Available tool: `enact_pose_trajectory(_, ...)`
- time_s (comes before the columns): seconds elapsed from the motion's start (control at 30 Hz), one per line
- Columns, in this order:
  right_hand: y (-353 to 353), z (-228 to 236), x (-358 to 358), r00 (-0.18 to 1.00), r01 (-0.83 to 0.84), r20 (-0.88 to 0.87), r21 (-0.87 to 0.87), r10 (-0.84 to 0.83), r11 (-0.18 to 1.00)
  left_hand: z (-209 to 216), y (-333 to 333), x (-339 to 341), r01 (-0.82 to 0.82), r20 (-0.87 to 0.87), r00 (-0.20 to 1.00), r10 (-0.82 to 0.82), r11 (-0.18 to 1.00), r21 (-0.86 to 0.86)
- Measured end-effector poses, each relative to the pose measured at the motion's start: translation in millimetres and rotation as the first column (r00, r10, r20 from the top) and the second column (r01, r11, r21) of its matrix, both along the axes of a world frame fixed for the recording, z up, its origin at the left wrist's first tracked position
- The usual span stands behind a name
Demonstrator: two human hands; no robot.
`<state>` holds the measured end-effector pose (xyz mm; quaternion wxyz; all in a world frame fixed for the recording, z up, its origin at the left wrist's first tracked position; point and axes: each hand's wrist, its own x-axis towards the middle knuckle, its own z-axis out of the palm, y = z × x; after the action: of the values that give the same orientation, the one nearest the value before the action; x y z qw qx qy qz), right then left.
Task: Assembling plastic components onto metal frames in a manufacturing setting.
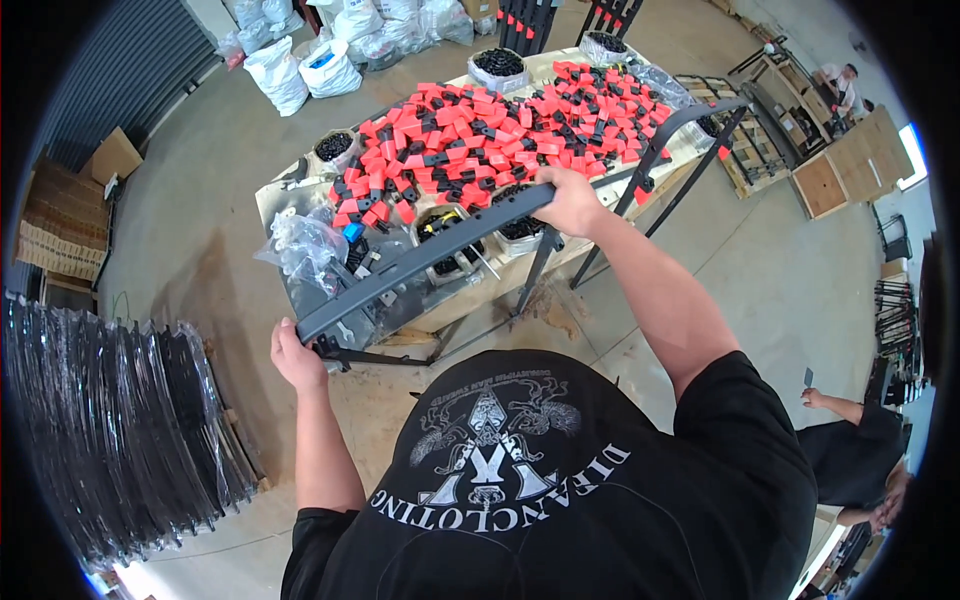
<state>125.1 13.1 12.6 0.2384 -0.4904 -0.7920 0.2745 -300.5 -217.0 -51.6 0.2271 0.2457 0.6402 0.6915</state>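
A long black metal frame (425,256) stretches slantwise in front of me, over the near edge of the workbench. At its near left end, my left hand (298,357) is closed around the bar. My right hand (570,203) grips the same bar farther up and to the right. The frame's bent tubes and thin legs reach to the right and down toward the floor. Behind it, a big heap of red and black plastic parts (470,140) covers the workbench (268,203). Below the bar, tubs of small black pieces (432,225) are partly hidden.
A clear plastic bag (305,248) and loose small parts lie on the bench's left end. White sacks (275,75) stand beyond it. Wrapped black tubes (120,420) are stacked at left, near cardboard (62,220). One person (855,450) is at right, another (845,90) far right.
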Motion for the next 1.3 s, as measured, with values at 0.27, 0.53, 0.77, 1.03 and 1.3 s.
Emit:
enact_pose_trajectory(0.27, 7.5, 19.9, 7.4, 0.989, -0.093, -0.134, -0.291, 0.055, 0.952, -1.0, -3.0, -8.0, 0.063, 0.046, 0.997, -0.063, 0.998, -0.005)
enact_pose_trajectory(0.53, 54.9, -109.4, 112.0, 0.816, 0.16, -0.184, -0.839, -0.548, 0.52, -0.9, -8.2, -5.0, 0.074, -0.031, 0.997, -0.074, 0.997, -0.012)
enact_pose_trajectory(0.77, 34.6, -197.9, 46.5, 0.776, 0.085, -0.159, -0.933, -0.61, 0.351, 5.8, -4.2, 1.6, -0.045, -0.079, 0.996, 0.038, 0.995, -0.094)
enact_pose_trajectory(1.03, 76.5, -251.0, 45.8, 0.714, -0.024, -0.322, -0.899, -0.622, 0.438, 4.2, -2.5, 4.1, -0.073, 0.146, 0.987, 0.068, 0.997, 0.031)
enact_pose_trajectory(1.3, 106.7, -245.5, 45.6, 0.791, -0.112, -0.293, -0.932, -0.537, 0.344, 11.1, 8.8, 19.5, -0.131, 0.161, 0.979, 0.123, 0.991, 0.04)
